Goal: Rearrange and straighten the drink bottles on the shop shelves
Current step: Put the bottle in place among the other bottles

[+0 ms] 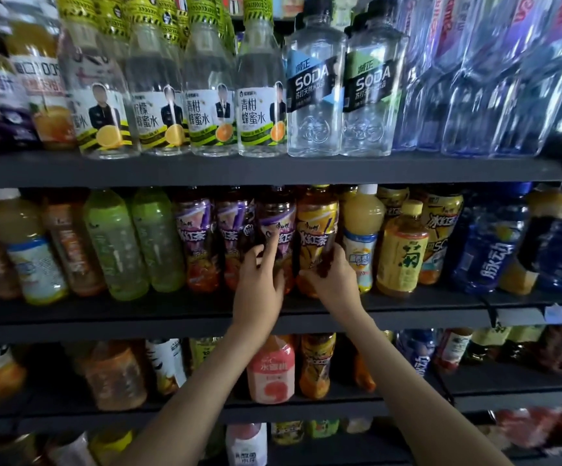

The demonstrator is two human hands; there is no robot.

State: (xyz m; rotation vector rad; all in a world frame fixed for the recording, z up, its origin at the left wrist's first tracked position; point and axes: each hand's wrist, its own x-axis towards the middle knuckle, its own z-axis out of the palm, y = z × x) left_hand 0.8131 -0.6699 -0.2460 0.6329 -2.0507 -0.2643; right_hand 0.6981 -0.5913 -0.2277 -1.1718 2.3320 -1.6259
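On the middle shelf stands a row of iced tea bottles. My left hand lies on the front of a purple-labelled iced tea bottle, fingers spread and fairly straight against it. Just to the right, my right hand curls its fingers round the lower part of a yellow-labelled iced tea bottle. Both bottles stand upright, side by side. Two more purple-labelled tea bottles stand to the left.
Green drink bottles and pale juice bottles fill the left of the shelf; a yellow chrysanthemum tea bottle and blue bottles fill the right. The top shelf holds honey water and soda water bottles. Lower shelves hold more drinks.
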